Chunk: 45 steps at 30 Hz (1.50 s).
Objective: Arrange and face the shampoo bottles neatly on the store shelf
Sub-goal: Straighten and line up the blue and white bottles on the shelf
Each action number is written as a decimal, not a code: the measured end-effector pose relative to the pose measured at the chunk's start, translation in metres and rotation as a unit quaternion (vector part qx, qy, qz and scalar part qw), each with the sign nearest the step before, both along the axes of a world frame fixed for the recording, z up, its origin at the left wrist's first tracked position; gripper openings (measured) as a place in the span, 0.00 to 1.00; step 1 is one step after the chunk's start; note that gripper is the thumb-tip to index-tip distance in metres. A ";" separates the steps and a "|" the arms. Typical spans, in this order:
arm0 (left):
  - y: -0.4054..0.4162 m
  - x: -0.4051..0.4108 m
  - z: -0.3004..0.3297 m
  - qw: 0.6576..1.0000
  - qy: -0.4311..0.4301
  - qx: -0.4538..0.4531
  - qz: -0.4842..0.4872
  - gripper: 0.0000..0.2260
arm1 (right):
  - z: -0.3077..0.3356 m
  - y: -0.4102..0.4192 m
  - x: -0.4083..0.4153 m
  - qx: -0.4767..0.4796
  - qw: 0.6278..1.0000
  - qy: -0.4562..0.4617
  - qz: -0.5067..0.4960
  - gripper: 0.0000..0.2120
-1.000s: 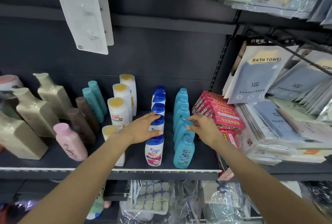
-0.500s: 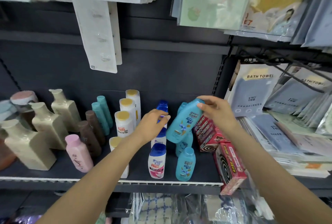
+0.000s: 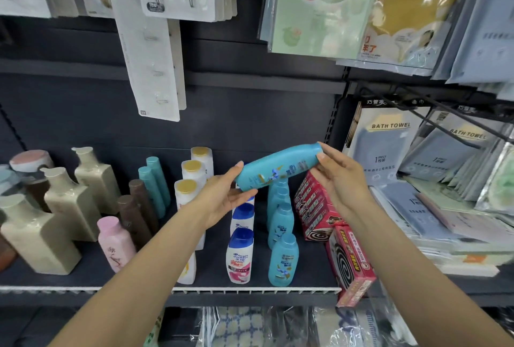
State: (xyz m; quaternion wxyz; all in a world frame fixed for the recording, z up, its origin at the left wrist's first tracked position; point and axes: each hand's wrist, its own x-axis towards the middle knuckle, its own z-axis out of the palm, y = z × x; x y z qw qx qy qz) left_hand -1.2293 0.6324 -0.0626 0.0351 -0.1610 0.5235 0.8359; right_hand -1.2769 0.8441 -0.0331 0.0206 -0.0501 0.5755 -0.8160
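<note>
1. Dark store shelf [image 3: 83,280] carries rows of bottles; bath towel packs [image 3: 386,149] hang on the right, hook cards [image 3: 155,68] above.
2. Location of task item: 1 teal shampoo bottle [image 3: 278,170] is held nearly horizontal in the air above its own teal row [image 3: 282,235], clear of the shelf.
3. Risk: the bottle is supported only at its 2 ends; a slip at either end would likely drop it onto the teal row or the blue-capped row [image 3: 240,252] and topple them.
4. Risk: a red mosquito-coil box [image 3: 351,263] overhangs the shelf edge beside the right forearm; a brush could knock it off.
5. Grip, left hand [image 3: 222,202]: partly open, fingers cradling the bottle's lower end.
6. Grip, right hand [image 3: 338,179]: fingertips and thumb pinch the upper end.
</note>
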 end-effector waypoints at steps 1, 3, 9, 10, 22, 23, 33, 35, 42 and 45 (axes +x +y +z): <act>0.000 0.002 0.000 0.999 0.030 -0.026 0.024 0.13 | -0.001 0.000 0.000 0.011 1.000 -0.019 -0.001 0.13; 0.001 0.009 0.002 0.987 0.096 -0.103 0.076 0.13 | -0.006 0.001 0.002 0.014 0.998 -0.061 -0.002 0.13; 0.002 0.031 0.020 0.912 0.241 -0.317 0.095 0.17 | -0.017 -0.005 0.008 -0.030 0.993 -0.111 -0.003 0.13; 0.001 0.034 0.022 0.907 0.257 -0.323 0.082 0.18 | -0.018 -0.006 0.009 -0.032 0.993 -0.117 -0.001 0.14; -0.012 0.042 0.027 0.858 0.347 -0.378 0.011 0.23 | -0.020 -0.006 0.020 -0.063 0.992 -0.107 0.033 0.14; -0.013 0.042 0.027 0.858 0.348 -0.378 0.013 0.23 | -0.020 -0.006 0.021 -0.058 0.992 -0.103 0.035 0.14; -0.017 0.039 0.026 0.887 0.302 -0.348 0.037 0.23 | -0.018 -0.004 0.022 -0.059 0.993 -0.088 0.042 0.14; -0.019 0.038 0.022 0.906 0.264 -0.326 0.048 0.21 | -0.016 -0.003 0.022 -0.074 0.993 -0.076 0.052 0.15; -0.017 0.024 0.001 0.992 0.095 -0.074 0.032 0.12 | -0.014 -0.004 0.022 -0.073 0.993 -0.018 0.093 0.14; -0.015 0.017 -0.008 0.999 0.035 -0.032 0.014 0.14 | -0.015 -0.009 0.020 -0.058 0.994 -0.005 0.093 0.09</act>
